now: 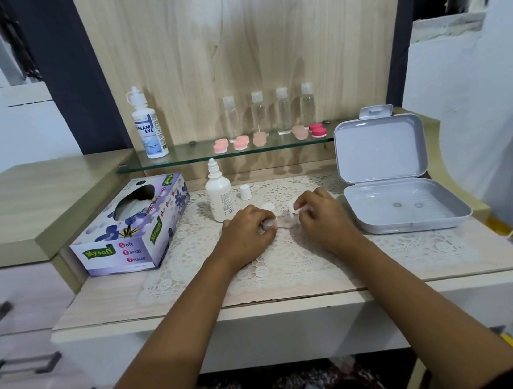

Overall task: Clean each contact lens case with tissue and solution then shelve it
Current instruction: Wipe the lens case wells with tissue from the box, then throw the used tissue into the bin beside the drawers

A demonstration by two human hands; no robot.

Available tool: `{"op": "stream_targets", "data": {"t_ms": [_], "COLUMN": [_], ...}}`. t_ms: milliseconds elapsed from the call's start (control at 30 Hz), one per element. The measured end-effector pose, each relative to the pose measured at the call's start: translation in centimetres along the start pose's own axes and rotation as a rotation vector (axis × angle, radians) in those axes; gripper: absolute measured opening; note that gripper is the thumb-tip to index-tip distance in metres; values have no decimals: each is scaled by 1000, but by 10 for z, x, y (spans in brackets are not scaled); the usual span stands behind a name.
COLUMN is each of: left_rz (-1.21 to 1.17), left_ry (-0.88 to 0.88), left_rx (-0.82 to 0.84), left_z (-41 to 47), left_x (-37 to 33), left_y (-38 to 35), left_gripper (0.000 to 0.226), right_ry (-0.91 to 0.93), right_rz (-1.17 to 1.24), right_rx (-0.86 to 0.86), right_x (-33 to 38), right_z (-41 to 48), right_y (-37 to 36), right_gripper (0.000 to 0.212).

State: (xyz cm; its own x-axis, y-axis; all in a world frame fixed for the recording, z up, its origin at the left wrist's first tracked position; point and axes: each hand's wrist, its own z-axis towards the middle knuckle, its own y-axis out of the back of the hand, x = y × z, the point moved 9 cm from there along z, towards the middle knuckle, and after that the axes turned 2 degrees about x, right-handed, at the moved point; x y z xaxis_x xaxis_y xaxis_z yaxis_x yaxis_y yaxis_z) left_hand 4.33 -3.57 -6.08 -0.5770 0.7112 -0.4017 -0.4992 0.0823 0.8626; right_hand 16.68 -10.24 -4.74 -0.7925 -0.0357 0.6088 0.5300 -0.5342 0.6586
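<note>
Head view, one case in hand. The left hand (pixel 248 229) lay on the lace doily (pixel 289 264) with its fingers curled round the left end of a contact lens case (pixel 284 222), apparently to hold it steady. The right hand (pixel 320 215) pinched a small white piece (pixel 293 206) at the case's right end; whether this was a cap or a wad of tissue could not be told. Neither hand was spread. The case lay low over the doily between the two hands, near the desk's middle, and whether it touched the cloth was hidden.

The case looked pale, pinkish and translucent, a short bar with a round well at each end, most of it covered by fingers. A loose white cap (pixel 268 207) lay just behind it on the doily, which suggests one well was open for wiping.

The supplies stood close at hand. The small solution bottle (pixel 219 195) stood upright just beyond the left hand, with its cap (pixel 245 191) off and set beside it (probably so it could be used again). The tissue box (pixel 133 228) sat further left with its opening upward.

The grey plastic box (pixel 405 208) lay open at the right, its lid propped upright. Only two small marks showed on its floor, so it seemed emptied.

On the glass shelf (pixel 180 161) behind, a row of pink lens cases (pixel 241 143) lay in front of four clear bottles (pixel 283 110), with a large solution bottle (pixel 149 126) at the left end. This was presumably where the case would go once cleaned, and to judge by that row the task was well along.
</note>
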Motion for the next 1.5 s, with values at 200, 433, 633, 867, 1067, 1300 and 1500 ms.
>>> {"op": "stream_targets", "data": {"t_ms": [200,433,633,867,1067,1300,1500], "left_rz": [13,122,219,110,67,168,206], "left_ry": [2,-12,-18,17,-8,-78,-89], "left_rx": [7,35,75,153,172,252,289], "left_z": [-2,-4,-5,-9,-20,-42,-70], "left_x": [-2,-7,-11,-10,-14,-28,-34], "left_y": [1,1,1,1,18,40,55], "left_gripper": [27,32,41,49,52,38,35], "right_ry": [33,-61,-98,-84,-107,21,134], "right_rz": [-208,-245,-243,-158,-109,-201,-211], "right_rx": [-104,-93,-28,44,70,93,133], "right_x": [6,-3,-8,-7,-10,27,61], "right_z": [-8,-7,-5,-3,-2,-7,-7], "right_y": [8,9,8,13,17,15,5], "right_gripper": [24,25,26,25,26,27,27]}}
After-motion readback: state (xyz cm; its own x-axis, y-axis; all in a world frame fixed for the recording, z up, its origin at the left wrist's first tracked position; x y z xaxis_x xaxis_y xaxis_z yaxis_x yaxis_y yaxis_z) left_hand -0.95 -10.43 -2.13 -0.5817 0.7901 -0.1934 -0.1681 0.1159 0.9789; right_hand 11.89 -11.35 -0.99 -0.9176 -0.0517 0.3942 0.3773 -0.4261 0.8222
